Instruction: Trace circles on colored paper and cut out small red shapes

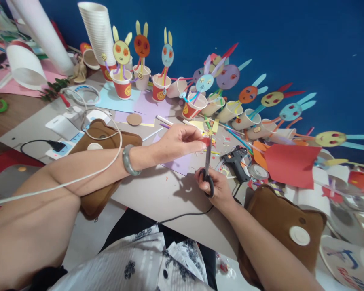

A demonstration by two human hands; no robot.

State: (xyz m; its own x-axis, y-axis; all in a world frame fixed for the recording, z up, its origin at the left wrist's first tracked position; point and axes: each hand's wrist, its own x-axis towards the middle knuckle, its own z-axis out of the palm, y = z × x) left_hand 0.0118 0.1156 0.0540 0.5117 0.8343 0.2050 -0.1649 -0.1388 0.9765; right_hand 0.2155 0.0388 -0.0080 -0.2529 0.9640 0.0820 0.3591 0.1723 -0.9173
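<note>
Above the table's middle, my left hand (182,141) pinches a small piece of red paper (205,141) between thumb and fingertips. My right hand (216,188) has its fingers through the black handles of a pair of scissors (208,161), whose blades point up beside the red paper. Whether the blades touch the paper is hard to make out. A black glue gun (238,163) lies just right of the scissors. Paper scraps and thin coloured sticks lie behind my hands. A purple sheet (178,161) is partly hidden under my left hand.
Paper cups with rabbit-faced figures (124,85) line the blue wall. A tall cup stack (97,36) stands at the back left. Brown pouches (282,226) lie on both sides. A white cable (63,185) crosses my left arm near a power strip (63,149). Red paper (293,163) lies right.
</note>
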